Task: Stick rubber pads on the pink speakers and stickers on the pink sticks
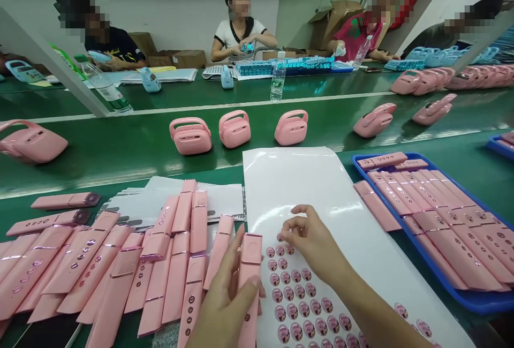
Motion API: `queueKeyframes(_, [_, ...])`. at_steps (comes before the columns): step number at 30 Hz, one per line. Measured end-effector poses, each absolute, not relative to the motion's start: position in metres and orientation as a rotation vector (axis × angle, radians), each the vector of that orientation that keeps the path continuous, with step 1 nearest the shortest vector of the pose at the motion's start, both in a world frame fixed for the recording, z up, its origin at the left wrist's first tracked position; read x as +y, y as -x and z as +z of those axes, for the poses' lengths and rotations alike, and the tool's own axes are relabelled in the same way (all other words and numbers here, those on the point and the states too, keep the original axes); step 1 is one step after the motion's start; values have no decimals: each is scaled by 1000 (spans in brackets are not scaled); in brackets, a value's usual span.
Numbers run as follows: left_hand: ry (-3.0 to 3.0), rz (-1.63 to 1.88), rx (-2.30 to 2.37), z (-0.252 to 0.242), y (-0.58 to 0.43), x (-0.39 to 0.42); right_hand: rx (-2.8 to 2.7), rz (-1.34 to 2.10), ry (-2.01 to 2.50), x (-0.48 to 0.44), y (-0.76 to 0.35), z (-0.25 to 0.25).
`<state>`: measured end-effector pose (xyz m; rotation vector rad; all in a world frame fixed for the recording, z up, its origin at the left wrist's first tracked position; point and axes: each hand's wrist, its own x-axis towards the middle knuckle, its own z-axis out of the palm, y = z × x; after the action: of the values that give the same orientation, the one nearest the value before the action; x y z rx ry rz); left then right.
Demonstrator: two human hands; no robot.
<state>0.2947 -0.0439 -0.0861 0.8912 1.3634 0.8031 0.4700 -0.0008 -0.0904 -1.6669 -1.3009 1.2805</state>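
Observation:
My left hand (227, 289) is closed around a slim pink handset (251, 251), held upright over the left edge of a white sticker sheet (295, 182). My right hand (315, 241) is above the sheet with thumb and index finger pinched together. A small round sticker (280, 236) seems to be at those fingertips, partly covered by them. Rows of round pink picture stickers (304, 309) lie on the sheet below my right hand. To the left, a heap of similar pink handsets (88, 251) covers the table, some with button rows, others with dotted grilles.
At right, a blue tray (421, 278) holds rows of pink handsets. Pink handled boxes (235, 129) stand spaced along a green conveyor belt (140, 144). Several co-workers sit beyond it, with water bottles (278, 77) and blue parts (285, 66). White papers (136, 198) lie behind the heap.

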Motion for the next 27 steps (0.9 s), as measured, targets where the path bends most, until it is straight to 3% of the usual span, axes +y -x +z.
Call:
queueKeyframes(6, [-1023,742,1284,-91,-303,-53,-1004,1426,1474,-25,-454,-42])
queueKeyframes(27, [-1039,727,1199,-97,-306,-58,-1228,1220,1521,-36,-444,-52])
